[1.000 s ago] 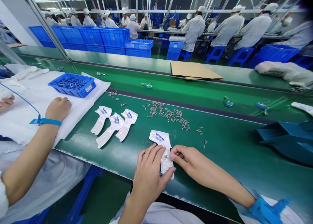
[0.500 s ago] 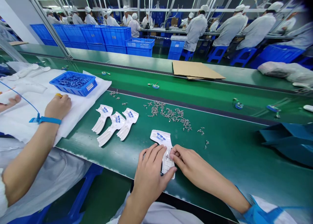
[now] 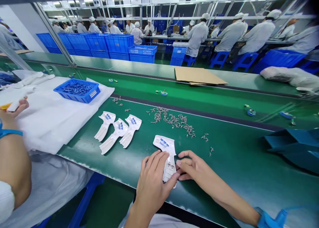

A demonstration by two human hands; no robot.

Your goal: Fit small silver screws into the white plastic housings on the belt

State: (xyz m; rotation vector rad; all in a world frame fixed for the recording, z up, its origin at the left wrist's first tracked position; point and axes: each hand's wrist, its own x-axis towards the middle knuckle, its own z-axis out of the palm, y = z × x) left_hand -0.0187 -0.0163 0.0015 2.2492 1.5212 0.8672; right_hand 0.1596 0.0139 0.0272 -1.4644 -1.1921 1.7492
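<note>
A white plastic handle shell with blue parts in its wide head lies hollow side up on the green bench in front of me. Small metal parts, apparently springs, sit in its grip. My left hand holds the shell against the bench, fingers across its left side and thumb at the lower end. At the right edge is my right hand, thumb and index finger apart with nothing visible between them; its lower fingers are partly hidden. Beyond the hands, a scattered pile of tiny metal springs lies on the bench.
Three similar white shells lie to the left. A blue tray of small blue parts stands on white sheeting beside a co-worker's arm. Small wired parts lie on the green conveyor. Dark blue bins stand right.
My right hand has come off the shell's inside to its right edge, and its pinch has loosened. The co-worker's hand has drawn back left from near the tray. The camera view has tilted slightly up.
</note>
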